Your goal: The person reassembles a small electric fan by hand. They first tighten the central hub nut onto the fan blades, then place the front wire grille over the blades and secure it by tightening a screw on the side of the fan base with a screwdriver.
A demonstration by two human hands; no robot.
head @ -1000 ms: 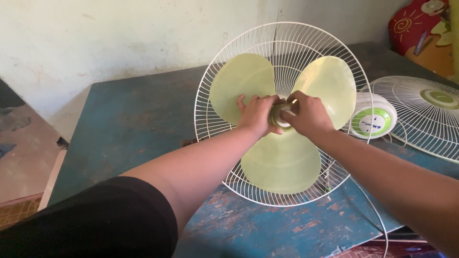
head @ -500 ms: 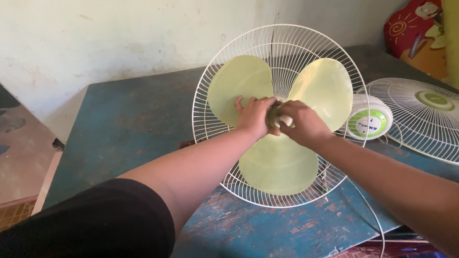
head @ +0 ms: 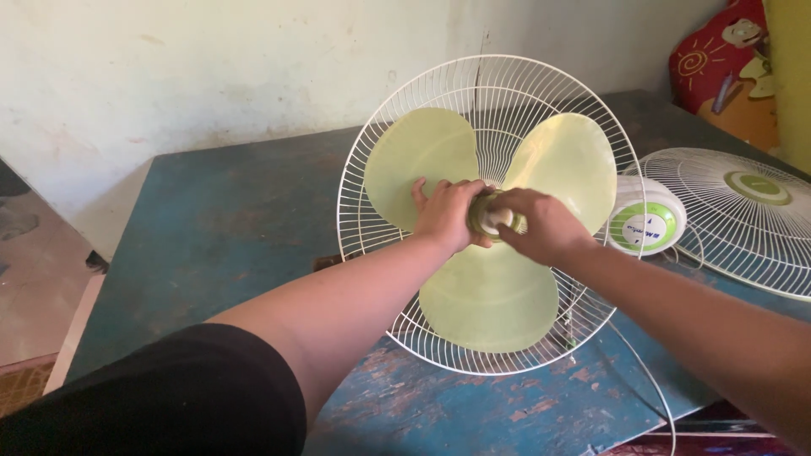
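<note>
Both your arms reach forward and meet at mid-frame. Your left arm comes in from lower left, black sleeve at the upper arm, forearm bare and nearly straight. Your left hand (head: 446, 213) is back-up, fingers spread and pressed flat, thumb side toward the other hand. Your right arm enters from lower right, bare, angled up and left. Your right hand (head: 541, 226) is curled, its grip closed, knuckles up. The two hands sit just beside each other.
</note>
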